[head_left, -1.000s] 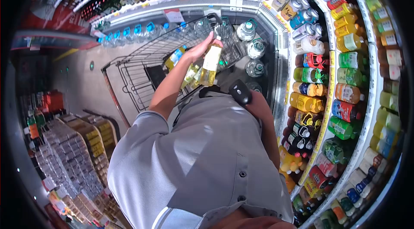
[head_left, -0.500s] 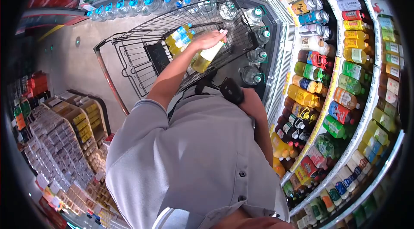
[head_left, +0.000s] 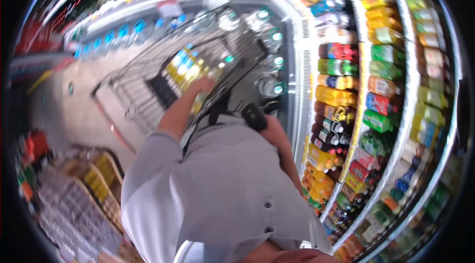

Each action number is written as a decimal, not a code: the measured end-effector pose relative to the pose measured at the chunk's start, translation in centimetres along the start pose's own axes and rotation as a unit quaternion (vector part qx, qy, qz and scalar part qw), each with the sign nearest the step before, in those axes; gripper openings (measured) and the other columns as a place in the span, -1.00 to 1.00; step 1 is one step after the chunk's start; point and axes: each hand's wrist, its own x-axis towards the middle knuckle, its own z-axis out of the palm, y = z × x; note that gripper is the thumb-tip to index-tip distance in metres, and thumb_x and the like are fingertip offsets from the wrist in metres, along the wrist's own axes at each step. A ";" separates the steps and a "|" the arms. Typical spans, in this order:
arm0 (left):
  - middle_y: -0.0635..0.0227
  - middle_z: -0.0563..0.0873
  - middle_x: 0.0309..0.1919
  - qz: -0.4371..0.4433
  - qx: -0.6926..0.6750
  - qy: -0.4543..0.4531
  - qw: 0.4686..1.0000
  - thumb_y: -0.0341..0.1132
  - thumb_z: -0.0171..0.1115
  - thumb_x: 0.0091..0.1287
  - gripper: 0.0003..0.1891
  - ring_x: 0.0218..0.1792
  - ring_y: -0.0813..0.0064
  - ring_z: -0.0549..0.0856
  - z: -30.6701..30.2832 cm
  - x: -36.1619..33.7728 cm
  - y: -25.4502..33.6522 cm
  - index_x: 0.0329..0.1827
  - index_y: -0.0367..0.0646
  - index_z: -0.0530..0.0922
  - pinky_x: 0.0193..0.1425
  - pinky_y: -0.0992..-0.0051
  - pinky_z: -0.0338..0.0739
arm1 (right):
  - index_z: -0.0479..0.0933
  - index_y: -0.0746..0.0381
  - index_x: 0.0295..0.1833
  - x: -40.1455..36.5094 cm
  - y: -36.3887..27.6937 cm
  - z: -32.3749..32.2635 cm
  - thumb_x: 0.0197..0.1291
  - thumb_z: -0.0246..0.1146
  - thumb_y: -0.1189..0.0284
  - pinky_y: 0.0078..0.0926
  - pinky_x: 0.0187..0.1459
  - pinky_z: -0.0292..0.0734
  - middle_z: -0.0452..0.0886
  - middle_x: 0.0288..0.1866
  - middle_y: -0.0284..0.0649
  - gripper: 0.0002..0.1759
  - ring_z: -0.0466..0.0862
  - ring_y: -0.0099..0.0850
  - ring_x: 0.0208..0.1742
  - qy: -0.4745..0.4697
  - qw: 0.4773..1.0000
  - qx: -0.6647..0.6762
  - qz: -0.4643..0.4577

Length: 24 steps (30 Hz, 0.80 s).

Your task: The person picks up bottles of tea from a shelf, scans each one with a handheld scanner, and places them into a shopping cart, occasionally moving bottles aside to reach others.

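Observation:
My left hand (head_left: 202, 84), blurred by motion, is low over the near side of the wire shopping cart (head_left: 129, 79); its fingers are smeared. Just past it in the cart shows a green bottle cap (head_left: 229, 58), its bottle blurred. Several bottles of yellow drink (head_left: 182, 65) with blue and white labels stand together beside it. My right hand (head_left: 272, 128) is at my waist, closed around a black rounded object (head_left: 254, 116) whose kind does not show.
Large clear water bottles (head_left: 269, 86) line the floor along the shelf base behind the cart. Curved shelves of drink bottles (head_left: 336, 96) rise close on my right. Stacked packaged goods (head_left: 74, 198) stand at lower left, and grey floor (head_left: 91, 95) lies left of the cart.
My left hand has drawn back toward me from the yellow drink bottle it was holding, and the green cap now shows. The view has shifted, with the cart lower and further left.

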 end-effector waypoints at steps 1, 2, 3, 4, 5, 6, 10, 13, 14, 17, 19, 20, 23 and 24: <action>-0.08 0.67 0.12 0.031 0.030 -0.033 0.999 0.02 -0.13 0.51 -0.52 0.16 -0.08 0.66 1.5 -0.1 0.5 0.24 -0.04 0.60 0.34 0.02 0.50 | 0.65 0.35 -0.06 0.2 1.1 0.1 0.11 0.45 0.32 -0.20 -0.11 0.58 0.73 -0.28 0.08 -0.63 0.78 -0.12 -0.18 -0.002 0.998 -0.056 -0.008; -0.13 0.73 -0.01 0.014 0.021 0.033 0.999 -0.03 -0.06 0.48 -0.55 0.01 -0.10 0.72 3.6 -0.9 1.4 0.16 -0.10 0.63 0.22 -0.01 0.56 | 0.66 0.34 -0.07 0.0 1.9 0.3 0.11 0.43 0.29 -0.17 -0.10 0.58 0.73 -0.25 0.11 -0.63 0.76 -0.03 -0.16 0.001 0.997 -0.081 -0.004; -0.14 0.75 -0.09 -0.060 0.024 0.008 0.998 -0.03 0.02 0.43 -0.57 -0.04 -0.09 0.76 4.4 -0.9 2.7 0.07 -0.14 0.68 0.10 -0.05 0.60 | 0.67 0.32 -0.07 -0.2 2.3 0.3 0.10 0.40 0.32 -0.13 -0.08 0.59 0.73 -0.22 0.13 -0.66 0.76 0.01 -0.14 0.009 0.998 -0.059 -0.017; -0.14 0.76 -0.10 -0.006 -0.027 0.078 0.997 -0.03 0.09 0.39 -0.59 -0.04 -0.09 0.76 7.6 0.6 1.3 0.00 -0.15 0.71 0.03 -0.06 0.61 | 0.68 0.31 -0.06 0.0 3.1 0.5 0.06 0.38 0.36 -0.10 -0.04 0.60 0.73 -0.19 0.15 -0.66 0.74 0.06 -0.10 0.010 0.997 -0.074 -0.016; -0.16 0.75 -0.10 -0.036 -0.096 0.128 0.986 -0.07 0.09 0.39 -0.61 -0.06 -0.09 0.77 8.0 -0.2 2.3 -0.04 -0.18 0.71 0.05 -0.05 0.61 | 0.68 0.31 -0.04 -0.2 2.4 0.2 0.01 0.38 0.37 -0.08 0.00 0.60 0.73 -0.16 0.14 -0.63 0.74 0.07 -0.06 -0.001 0.997 -0.077 0.008; -0.16 0.75 -0.12 -0.060 -0.123 0.101 0.986 -0.09 0.08 0.39 -0.62 -0.08 -0.11 0.77 6.8 -0.8 3.7 -0.06 -0.21 0.71 0.04 -0.03 0.61 | 0.68 0.30 -0.03 -0.5 1.7 -0.3 -0.03 0.38 0.37 -0.09 0.02 0.61 0.73 -0.14 0.13 -0.60 0.73 0.08 -0.04 -0.004 0.997 -0.076 0.019; -0.07 0.77 -0.09 -0.106 -0.268 0.143 0.947 -0.11 0.19 0.35 -0.64 0.06 -0.05 0.73 6.4 -2.3 3.7 -0.05 -0.22 0.70 0.10 0.11 0.59 | 0.68 0.23 -0.04 -0.2 2.7 -0.5 0.00 0.36 0.30 -0.05 0.05 0.59 0.74 -0.10 0.07 -0.62 0.71 0.06 0.01 0.002 0.999 -0.041 -0.006; 0.14 0.74 -0.29 -0.174 -0.348 0.023 0.921 -0.14 0.29 0.30 -0.70 -0.27 0.23 0.73 2.8 -3.5 5.2 -0.12 -0.21 0.71 -0.21 0.20 0.60 | 0.69 0.22 -0.04 -0.3 3.6 -1.1 0.01 0.38 0.26 -0.04 0.05 0.59 0.74 -0.10 0.06 -0.60 0.71 0.06 0.01 0.016 1.000 -0.016 -0.014; 0.20 0.72 -0.33 -0.116 -0.307 0.013 0.944 -0.16 0.29 0.31 -0.72 -0.32 0.29 0.71 2.3 -3.3 4.6 -0.11 -0.19 0.70 -0.29 0.24 0.57 | 0.69 0.21 -0.03 -0.3 4.0 -1.4 0.01 0.39 0.24 -0.03 0.05 0.59 0.74 -0.10 0.05 -0.59 0.71 0.06 0.02 0.010 1.000 -0.015 -0.009; 0.25 0.70 -0.31 -0.242 -0.441 0.003 0.864 -0.21 0.25 0.35 -0.73 -0.34 0.29 0.70 -1.4 -4.2 8.0 0.00 -0.16 0.65 -0.39 0.27 0.58 | 0.69 0.23 -0.01 -0.9 4.5 -3.2 0.08 0.42 0.19 -0.08 0.04 0.58 0.74 -0.11 0.08 -0.58 0.71 0.07 0.01 0.017 0.999 -0.016 -0.023; 0.22 0.70 -0.28 -0.257 -0.451 0.011 0.855 -0.25 0.23 0.37 -0.70 -0.30 0.25 0.72 -3.8 -2.5 8.8 0.09 -0.16 0.61 -0.34 0.25 0.64 | 0.69 0.22 -0.01 -0.8 5.9 -4.3 0.08 0.44 0.13 -0.08 0.03 0.58 0.74 -0.10 0.06 -0.55 0.71 0.07 0.00 0.026 0.999 -0.008 -0.040; 0.20 0.69 -0.28 -0.266 -0.487 0.088 0.827 -0.27 0.21 0.37 -0.71 -0.32 0.25 0.71 -5.1 -1.2 8.9 0.08 -0.18 0.60 -0.35 0.26 0.66 | 0.69 0.20 -0.01 -0.8 6.7 -5.0 0.08 0.45 0.12 -0.08 0.03 0.58 0.75 -0.10 0.05 -0.54 0.72 0.07 0.00 0.030 0.999 -0.004 -0.034; 0.31 0.54 -0.54 -0.153 -0.481 0.227 0.833 -0.41 0.08 0.36 -0.86 -0.68 0.50 0.49 -11.4 2.6 10.2 -0.09 -0.21 0.51 -0.67 0.47 0.39 | 0.70 0.19 -0.01 -1.9 8.3 -7.6 0.03 0.45 0.11 -0.06 0.04 0.59 0.75 -0.09 0.04 -0.53 0.72 0.05 0.01 0.037 0.999 -0.004 -0.035; 0.30 0.60 -0.51 -0.160 -0.459 0.284 0.827 -0.41 0.11 0.32 -0.88 -0.65 0.50 0.53 -14.0 3.4 13.5 -0.16 -0.24 0.55 -0.65 0.48 0.41 | 0.71 0.19 -0.03 -2.3 9.0 -8.9 -0.01 0.45 0.12 -0.03 0.06 0.60 0.76 -0.08 0.03 -0.52 0.73 0.04 0.02 0.041 0.999 -0.013 -0.033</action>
